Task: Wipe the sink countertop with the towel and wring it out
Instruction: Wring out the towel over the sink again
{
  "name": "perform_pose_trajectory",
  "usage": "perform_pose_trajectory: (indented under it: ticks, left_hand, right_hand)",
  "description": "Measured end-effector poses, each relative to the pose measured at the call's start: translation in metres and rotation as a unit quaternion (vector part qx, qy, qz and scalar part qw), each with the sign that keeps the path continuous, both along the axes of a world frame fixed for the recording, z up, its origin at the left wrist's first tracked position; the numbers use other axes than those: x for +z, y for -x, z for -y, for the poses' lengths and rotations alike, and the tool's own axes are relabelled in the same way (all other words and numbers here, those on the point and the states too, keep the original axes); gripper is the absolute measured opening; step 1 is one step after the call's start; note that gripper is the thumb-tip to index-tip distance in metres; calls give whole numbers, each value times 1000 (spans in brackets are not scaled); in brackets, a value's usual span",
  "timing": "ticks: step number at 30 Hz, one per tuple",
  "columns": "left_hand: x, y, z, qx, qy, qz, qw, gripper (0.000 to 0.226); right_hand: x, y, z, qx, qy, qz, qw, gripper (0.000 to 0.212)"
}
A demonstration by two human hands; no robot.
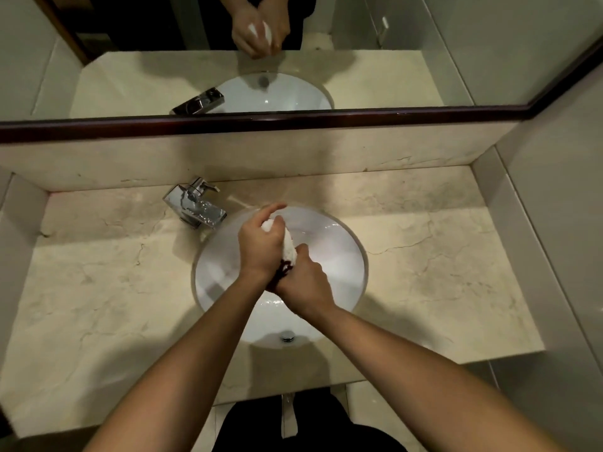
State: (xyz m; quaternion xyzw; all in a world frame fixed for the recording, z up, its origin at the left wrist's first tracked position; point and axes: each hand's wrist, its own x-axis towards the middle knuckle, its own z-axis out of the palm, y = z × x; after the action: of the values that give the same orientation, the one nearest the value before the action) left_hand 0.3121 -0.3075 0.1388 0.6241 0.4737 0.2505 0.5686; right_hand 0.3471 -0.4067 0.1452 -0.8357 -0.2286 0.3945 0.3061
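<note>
1. Both hands are over the sink basin (332, 256), gripping one towel (288, 247) between them.
2. Left hand (261, 246): fingers clenched round the far end of the towel; a white lump of cloth pokes out near the thumb. Index finger (274, 207) sticks out straight toward the back wall, off the cloth.
3. Right hand (303, 282): fingers clenched round the near end of the towel, thumb along the cloth.
4. Towel is white, rolled into a tight rope between the two fists, held above the bowl and not touching the countertop (440, 272). There is a dark reddish patch where it goes into the right fist; can't tell whether that's print or a stain.
5. Faucet (195, 203), chrome, sits on the countertop at the basin's back-left, just beside the left hand but apart from it.
6. Drain fitting (287, 336) is visible at the near edge of the bowl, between the forearms.
7. Mirror (391, 44) above the backsplash shows both fists wrapped on white cloth.
</note>
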Motion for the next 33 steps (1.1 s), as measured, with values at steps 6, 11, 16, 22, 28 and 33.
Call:
perform_pose_trajectory:
  ticks: [6, 11, 16, 22, 28, 33]
  left_hand:
    - [5, 7, 2, -6, 72, 26, 997, 25]
    - [38, 30, -30, -178, 272, 192, 926, 35]
    - [55, 32, -42, -356, 338, 352, 797, 90]
    - [71, 26, -41, -321, 306, 327, 835, 35]
    - [63, 17, -18, -163, 260, 216, 927, 13]
    - [37, 9, -8, -60, 187, 108, 975, 9]
  right_hand:
    - [-3, 1, 4, 26, 25, 11, 999, 54]
    - [36, -20, 11, 70, -104, -226, 966, 30]
    - [61, -28, 19, 127, -132, -506, 843, 49]
    - [74, -30, 24, 103, -158, -444, 876, 53]
    - [72, -25, 25, 85, -85, -256, 959, 41]
    - [37, -12, 17, 0, -50, -202, 978, 48]
